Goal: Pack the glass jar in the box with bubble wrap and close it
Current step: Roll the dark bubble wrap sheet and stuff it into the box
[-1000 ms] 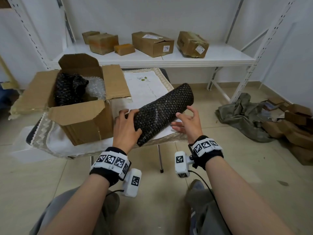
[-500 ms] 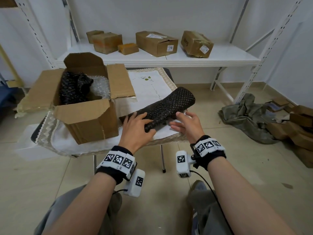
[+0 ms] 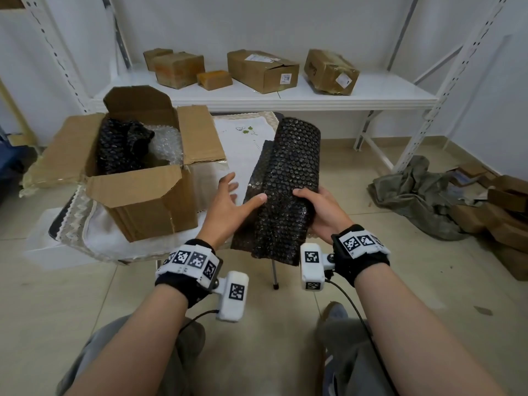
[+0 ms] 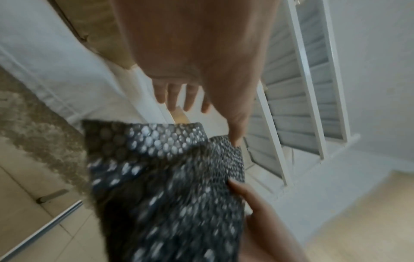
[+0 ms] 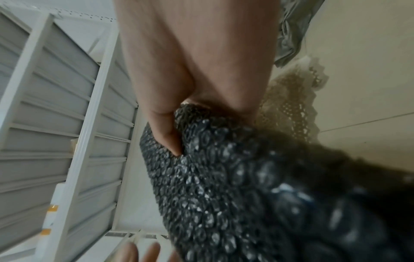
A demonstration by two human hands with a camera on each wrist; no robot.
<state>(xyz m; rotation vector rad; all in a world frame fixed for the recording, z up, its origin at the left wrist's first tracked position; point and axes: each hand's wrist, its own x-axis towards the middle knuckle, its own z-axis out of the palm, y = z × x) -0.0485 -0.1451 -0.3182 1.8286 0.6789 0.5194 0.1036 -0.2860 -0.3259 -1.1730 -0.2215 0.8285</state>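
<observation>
Fingers (image 3: 303, 195) of the right hand (image 3: 324, 211) curl round the lower part of the black bubble-wrap roll (image 3: 288, 181), thumb on top, holding it up off the worktop (image 3: 228, 132) with its far end tilted away. Beside it the left hand (image 3: 228, 207) is spread and relaxed, only its thumb touching the roll's left edge, where a loose flap of wrap hangs free. To the left stands the open box (image 3: 143, 195), flaps up, with more black wrap (image 3: 120, 147) and some clear wrap (image 3: 167, 145) already inside; whether the jar sits in the roll or in the box I cannot tell. My guess is that the roll is light and springy, soft under pressure, a little slick on its plastic skin, and if glass is within it, fragile; best held round the middle with both hands, pinning the loose flap so it does not unwind

From the left wrist, the left hand's fingers (image 4: 177, 95) point straight out, apart from each other, above the wrap's loose corner, thumb tip at its far edge; the right hand's thumb lies on the near side

From the right wrist, though blurred, the right thumb (image 5: 165, 134) presses into the bubbles, the other fingers hidden behind the roll, which fills the lower right
</observation>
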